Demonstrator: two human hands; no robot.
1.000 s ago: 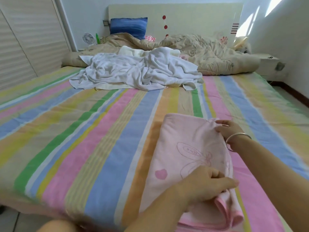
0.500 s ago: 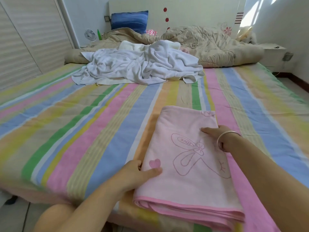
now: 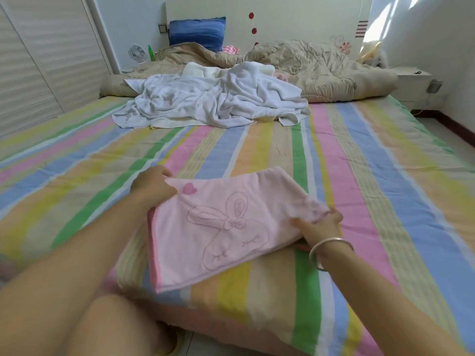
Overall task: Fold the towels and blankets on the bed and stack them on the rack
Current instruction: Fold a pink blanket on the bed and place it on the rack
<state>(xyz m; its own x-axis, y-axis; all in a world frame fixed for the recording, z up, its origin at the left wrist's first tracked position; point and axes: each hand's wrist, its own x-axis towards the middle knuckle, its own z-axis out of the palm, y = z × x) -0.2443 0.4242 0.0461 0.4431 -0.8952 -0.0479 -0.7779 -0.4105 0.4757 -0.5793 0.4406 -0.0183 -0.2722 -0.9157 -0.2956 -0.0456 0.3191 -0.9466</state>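
Folded pink towel (image 3: 231, 227) on near part of bed (image 3: 359, 163), lying crosswise, skewed. Light, soft, floppy; layers likely to slip apart, so best held at both short ends.
Left hand (image 3: 151, 187): fingers curled over far-left corner.
Right hand (image 3: 321, 227): fingers pinching bunched right end.
Half second ago: towel lay lengthwise, hands at its long sides.
Far: white heap (image 3: 213, 104) not yet folded.

Not much gear on this person tbh. The only worn thing that clearly shows is a thin plain silver metal bangle (image 3: 327, 253), a smooth round band sitting loose on the wrist just behind the right hand (image 3: 321, 227). The left hand (image 3: 151, 187) and its wrist are bare, and both forearms are bare right to the frame edge. A bare knee (image 3: 115, 327) shows bottom left. The blurry yellowish shape (image 3: 171, 346) beside it might be a slipper, can't tell.
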